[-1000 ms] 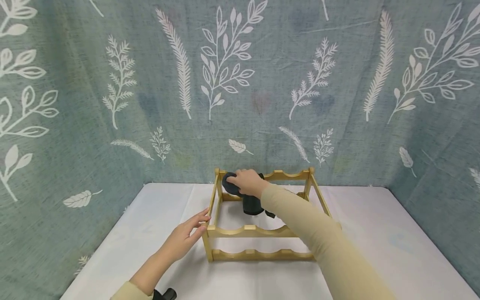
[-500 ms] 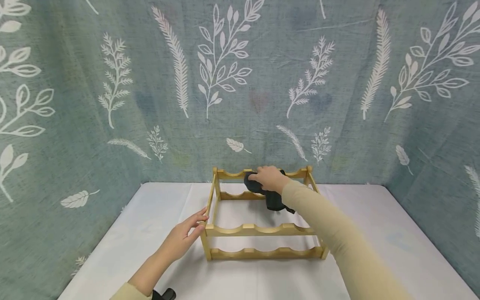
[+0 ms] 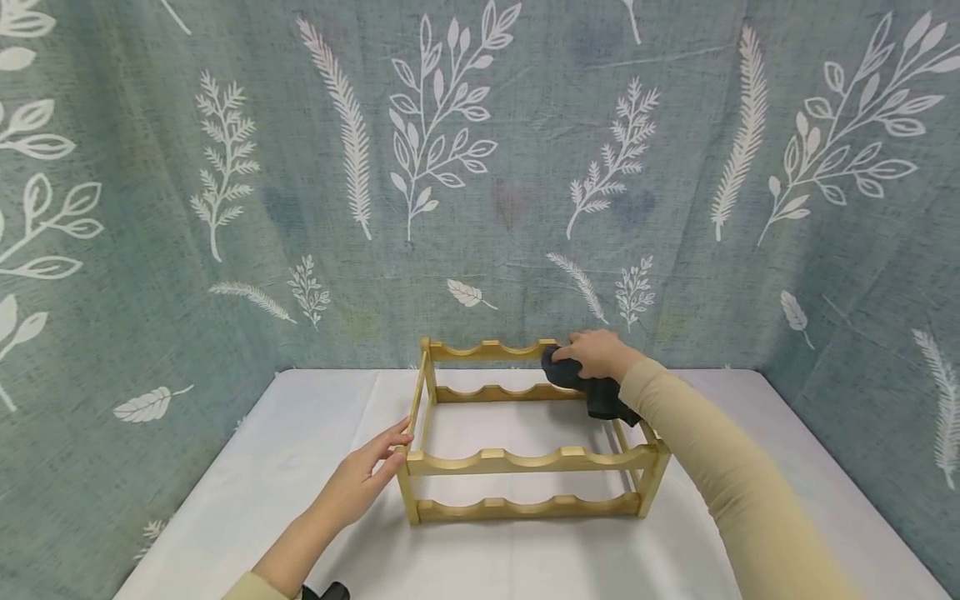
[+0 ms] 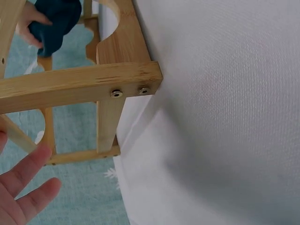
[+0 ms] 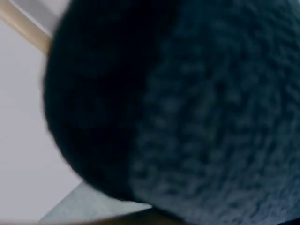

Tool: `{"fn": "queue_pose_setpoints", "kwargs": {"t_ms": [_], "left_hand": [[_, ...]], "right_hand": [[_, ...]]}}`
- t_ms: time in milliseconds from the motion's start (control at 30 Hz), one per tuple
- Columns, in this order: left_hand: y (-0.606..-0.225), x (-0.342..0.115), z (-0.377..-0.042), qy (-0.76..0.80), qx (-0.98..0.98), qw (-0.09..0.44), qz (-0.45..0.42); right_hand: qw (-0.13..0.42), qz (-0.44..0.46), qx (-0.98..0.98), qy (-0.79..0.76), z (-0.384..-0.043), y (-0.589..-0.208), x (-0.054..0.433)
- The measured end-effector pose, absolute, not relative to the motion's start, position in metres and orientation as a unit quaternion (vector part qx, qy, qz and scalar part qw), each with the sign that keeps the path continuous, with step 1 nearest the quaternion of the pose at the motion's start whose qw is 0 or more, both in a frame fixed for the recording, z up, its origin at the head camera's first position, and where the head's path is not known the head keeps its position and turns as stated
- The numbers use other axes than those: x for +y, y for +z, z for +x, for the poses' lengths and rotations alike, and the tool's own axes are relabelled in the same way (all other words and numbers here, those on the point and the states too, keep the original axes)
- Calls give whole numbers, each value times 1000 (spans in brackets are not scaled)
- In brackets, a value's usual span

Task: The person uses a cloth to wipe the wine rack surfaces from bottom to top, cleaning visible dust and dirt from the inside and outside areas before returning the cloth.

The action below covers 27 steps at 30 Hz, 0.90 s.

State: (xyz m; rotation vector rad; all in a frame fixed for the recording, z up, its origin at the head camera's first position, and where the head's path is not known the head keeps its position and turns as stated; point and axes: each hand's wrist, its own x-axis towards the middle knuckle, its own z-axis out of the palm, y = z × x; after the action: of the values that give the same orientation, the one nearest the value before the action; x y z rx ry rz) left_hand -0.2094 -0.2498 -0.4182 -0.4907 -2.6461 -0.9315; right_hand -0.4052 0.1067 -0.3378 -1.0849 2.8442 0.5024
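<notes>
A wooden wine rack (image 3: 491,461) with scalloped rails stands on the white table. At its left front corner my left hand (image 3: 363,475) rests its fingertips against the frame, the other fingers (image 4: 40,199) loosely spread in the left wrist view. My right hand (image 3: 596,354) holds a dark blue-green cloth (image 3: 558,367) bunched against the rear top rail, towards the right end. Fuzzy pile of the cloth (image 5: 220,112) fills most of the right wrist view and hides the fingers there. The rack's right rear corner is hidden behind the right hand and sleeve.
The white tabletop (image 3: 322,417) extends to both sides of the rack and in front of it. A green-blue curtain (image 3: 450,167) with white leaf prints hangs close behind the rack and along both sides. A black wrist device (image 3: 330,592) shows at the bottom edge.
My right hand has slid the cloth rightwards along the rear top rail, from near its left end to the right part. The left hand stays at the rack's corner.
</notes>
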Motion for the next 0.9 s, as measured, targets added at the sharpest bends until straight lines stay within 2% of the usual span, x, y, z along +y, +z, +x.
{"fn": "queue_pose_setpoints", "kwargs": {"t_ms": [233, 400, 567, 900], "left_hand": [[-418, -250, -211, -327, -916, 149, -178], [-419, -251, -211, -326, -916, 150, -180], [-418, -252, -211, -326, -914, 154, -186], [-418, -251, -210, -332, -912, 153, -186]], "right_hand": [[48, -347, 936, 43, -401, -327, 103], [6, -344, 938, -36, -396, -297, 112], [-23, -308, 950, -48, -395, -277, 138], [-42, -290, 944, -153, -388, -283, 198]]}}
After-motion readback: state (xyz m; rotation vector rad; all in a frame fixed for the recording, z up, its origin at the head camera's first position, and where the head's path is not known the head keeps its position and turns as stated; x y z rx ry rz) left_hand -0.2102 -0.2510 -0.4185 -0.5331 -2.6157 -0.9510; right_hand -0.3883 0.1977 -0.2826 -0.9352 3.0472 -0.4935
